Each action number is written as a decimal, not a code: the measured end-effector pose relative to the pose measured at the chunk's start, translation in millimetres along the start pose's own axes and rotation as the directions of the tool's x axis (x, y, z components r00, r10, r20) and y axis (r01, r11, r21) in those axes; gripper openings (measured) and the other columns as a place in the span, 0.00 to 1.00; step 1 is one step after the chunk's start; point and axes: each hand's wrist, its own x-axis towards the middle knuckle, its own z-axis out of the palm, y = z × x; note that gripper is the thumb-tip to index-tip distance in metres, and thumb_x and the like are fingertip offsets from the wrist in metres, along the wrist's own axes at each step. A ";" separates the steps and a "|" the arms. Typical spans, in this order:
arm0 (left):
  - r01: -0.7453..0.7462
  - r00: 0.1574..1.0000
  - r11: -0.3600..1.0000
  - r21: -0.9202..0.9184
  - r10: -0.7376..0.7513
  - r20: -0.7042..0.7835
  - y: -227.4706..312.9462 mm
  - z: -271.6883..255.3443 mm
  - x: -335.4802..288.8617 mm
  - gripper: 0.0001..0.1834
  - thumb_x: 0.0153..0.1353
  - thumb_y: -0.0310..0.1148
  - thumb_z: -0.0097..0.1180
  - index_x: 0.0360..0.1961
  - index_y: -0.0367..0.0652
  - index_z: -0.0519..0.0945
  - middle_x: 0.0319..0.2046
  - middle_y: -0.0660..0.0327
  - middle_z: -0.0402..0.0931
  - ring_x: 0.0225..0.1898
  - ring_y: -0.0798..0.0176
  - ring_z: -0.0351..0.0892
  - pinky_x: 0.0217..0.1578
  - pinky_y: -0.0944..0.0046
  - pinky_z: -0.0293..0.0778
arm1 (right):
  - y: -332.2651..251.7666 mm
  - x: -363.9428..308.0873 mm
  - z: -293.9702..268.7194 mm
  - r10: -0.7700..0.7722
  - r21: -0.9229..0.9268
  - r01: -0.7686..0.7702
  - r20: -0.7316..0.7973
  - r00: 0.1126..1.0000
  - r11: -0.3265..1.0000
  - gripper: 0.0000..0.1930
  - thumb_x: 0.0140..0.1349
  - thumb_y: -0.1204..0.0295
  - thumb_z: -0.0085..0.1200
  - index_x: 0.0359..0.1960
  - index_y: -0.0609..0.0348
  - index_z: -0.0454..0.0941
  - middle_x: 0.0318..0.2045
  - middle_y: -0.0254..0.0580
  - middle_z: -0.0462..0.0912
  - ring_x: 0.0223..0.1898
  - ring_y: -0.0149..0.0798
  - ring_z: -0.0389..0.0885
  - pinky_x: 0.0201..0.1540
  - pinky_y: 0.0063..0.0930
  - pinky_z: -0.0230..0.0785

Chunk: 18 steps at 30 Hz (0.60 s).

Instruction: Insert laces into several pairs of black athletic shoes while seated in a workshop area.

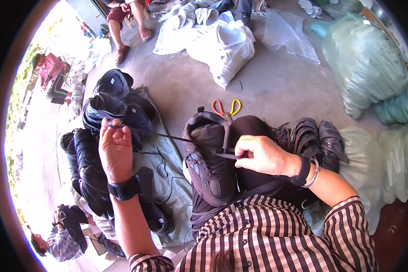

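Note:
A dark grey and black shoe [211, 181] rests on my lap, its opening away from me. From its lacing a black shoelace [174, 137] runs taut to the left. My left hand [115, 152] is raised beside the shoe, fingers closed on that shoelace. Over the shoe's right side, my right hand [266, 155] pinches a dark strip of lace between thumb and fingers. Whether both hands hold the same lace, I cannot tell. Just beyond the shoe lie scissors [227, 111] with one red and one yellow handle, blades partly hidden.
Several dark shoes [111, 106] are piled on my left, partly on a pale sheet [149, 167]. More dark shoes [310, 138] lie to my right. A white sack [224, 50] and large pale green bags [367, 63] stand farther off. Other people [54, 68] sit nearby.

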 end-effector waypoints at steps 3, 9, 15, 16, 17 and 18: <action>-0.083 0.995 0.996 0.034 0.084 -0.047 25.5 -27.3 -2.4 0.11 0.65 0.24 0.45 0.48 0.40 0.72 0.36 0.52 0.78 0.34 0.63 0.79 0.41 0.63 0.79 | -0.7 14.0 11.2 0.098 0.188 -0.087 -0.048 0.994 0.978 0.09 0.50 0.79 0.62 0.30 0.61 0.73 0.29 0.34 0.73 0.24 0.28 0.72 0.28 0.23 0.67; -0.137 0.971 0.990 0.033 0.141 -0.191 55.7 -73.9 -11.3 0.10 0.64 0.22 0.47 0.46 0.37 0.69 0.36 0.53 0.77 0.33 0.62 0.79 0.40 0.65 0.80 | 8.1 15.9 21.0 -0.177 -0.311 0.118 -0.172 0.969 0.943 0.06 0.51 0.79 0.58 0.29 0.57 0.74 0.32 0.38 0.73 0.25 0.36 0.76 0.29 0.27 0.70; -0.213 0.953 0.974 0.078 0.225 -0.201 78.4 -74.1 -18.3 0.09 0.62 0.22 0.50 0.43 0.32 0.70 0.38 0.50 0.78 0.32 0.61 0.80 0.39 0.67 0.81 | 2.9 23.4 14.1 -0.067 -0.182 0.065 -0.006 0.998 0.981 0.06 0.50 0.78 0.58 0.29 0.58 0.76 0.25 0.38 0.74 0.25 0.36 0.77 0.29 0.26 0.69; -0.214 0.958 0.973 0.082 0.225 -0.176 78.9 -71.8 -18.4 0.09 0.63 0.22 0.49 0.44 0.32 0.70 0.38 0.50 0.79 0.32 0.61 0.81 0.39 0.67 0.81 | 2.5 24.9 12.1 -0.065 -0.160 0.062 -0.011 0.998 0.985 0.05 0.51 0.78 0.58 0.29 0.59 0.76 0.23 0.37 0.74 0.24 0.34 0.76 0.29 0.25 0.68; -0.214 0.963 0.973 0.087 0.226 -0.150 79.5 -69.0 -18.6 0.10 0.63 0.22 0.48 0.45 0.33 0.70 0.38 0.50 0.79 0.32 0.61 0.81 0.38 0.67 0.81 | 2.7 26.5 10.9 -0.065 -0.163 0.062 -0.011 0.998 0.985 0.05 0.51 0.78 0.58 0.29 0.59 0.76 0.23 0.37 0.74 0.24 0.34 0.76 0.29 0.25 0.68; -0.215 0.963 0.973 0.085 0.226 -0.149 80.1 -64.8 -19.3 0.10 0.63 0.22 0.48 0.45 0.33 0.70 0.38 0.50 0.79 0.32 0.61 0.81 0.38 0.67 0.81 | 3.8 28.3 10.2 -0.003 -0.070 0.002 -0.012 1.000 0.998 0.04 0.52 0.78 0.58 0.28 0.59 0.76 0.23 0.35 0.75 0.24 0.31 0.76 0.29 0.24 0.68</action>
